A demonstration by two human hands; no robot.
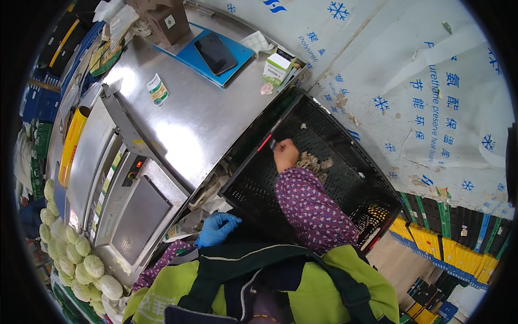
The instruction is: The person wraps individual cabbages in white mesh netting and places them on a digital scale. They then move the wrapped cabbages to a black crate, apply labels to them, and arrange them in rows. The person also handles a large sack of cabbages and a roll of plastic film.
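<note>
My right hand (285,154), bare, reaches over a black plastic crate (311,117) with its fingers closed on a small dark, flat object (273,143) near the crate's red-marked edge. Brown, ragged scraps (313,163) lie in the crate just beyond this hand. My left hand (218,228), in a blue glove, is held low in front of my body, thumb and fingers bent together; whether it holds anything is unclear. To its left stands a wrapping machine with a flat grey plate (141,220).
A steel table (194,117) carries a blue folder (243,52) with a phone (215,54), a green-and-white box (278,67) and a printed packet (157,90). Wrapped pale green vegetables (83,263) are piled at the left. A printed wall panel (388,69) borders the crate.
</note>
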